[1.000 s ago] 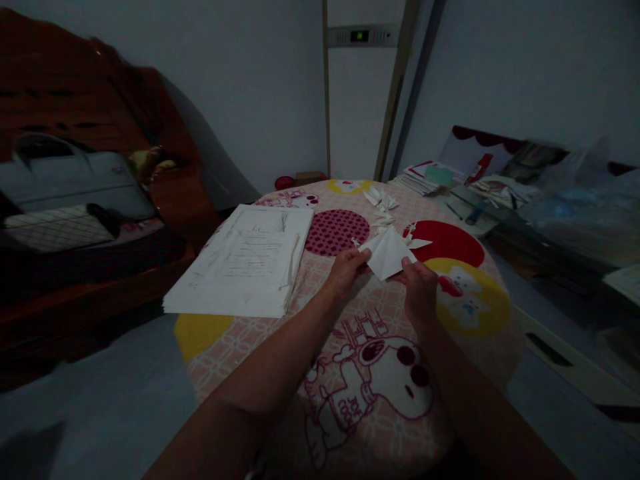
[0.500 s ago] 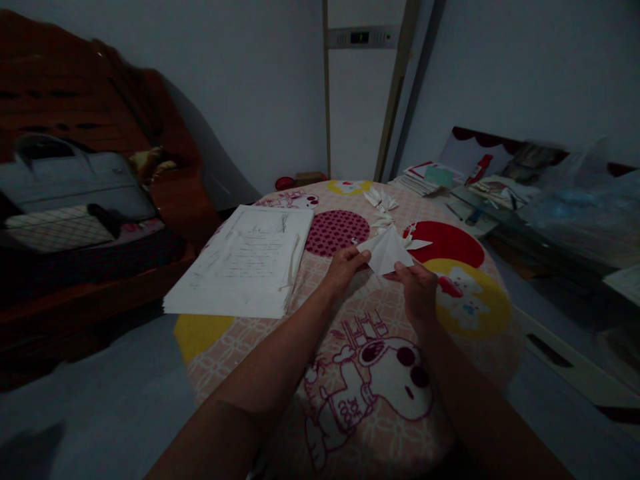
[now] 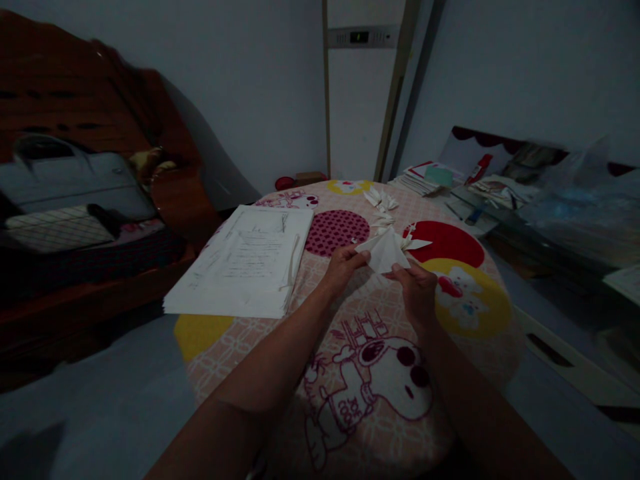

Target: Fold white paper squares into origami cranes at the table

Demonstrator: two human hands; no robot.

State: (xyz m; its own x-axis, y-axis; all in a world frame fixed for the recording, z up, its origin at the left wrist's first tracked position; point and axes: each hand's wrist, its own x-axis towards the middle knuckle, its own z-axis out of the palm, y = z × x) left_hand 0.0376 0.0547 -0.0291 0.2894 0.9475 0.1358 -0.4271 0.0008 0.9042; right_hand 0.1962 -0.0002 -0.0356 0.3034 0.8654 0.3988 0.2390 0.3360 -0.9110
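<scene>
Between my hands, above the round table, is a white piece of folded paper (image 3: 383, 252) with creases fanning across it. My left hand (image 3: 346, 263) pinches its left edge between thumb and fingers. At its lower right corner, my right hand (image 3: 416, 280) grips it the same way. Just behind it, folded white paper pieces (image 3: 381, 199) with pointed ends lie on the tablecloth (image 3: 280, 353), partly hidden by the held paper. A stack of white paper sheets (image 3: 250, 260), the top one with writing, rests to the left of my hands.
A wooden bench (image 3: 170, 180) at the left bears a grey bag (image 3: 95, 180). To the right, a glass-topped table (image 3: 520, 233) carries papers, a red bottle (image 3: 480, 169) and plastic bags (image 3: 575, 193). A tall white cabinet-like unit (image 3: 363, 107) stands behind.
The held paper has tilted and bent slightly, its right corner drawn a little inward. My right thumb has shifted slightly left; my left hand has hardly moved.
</scene>
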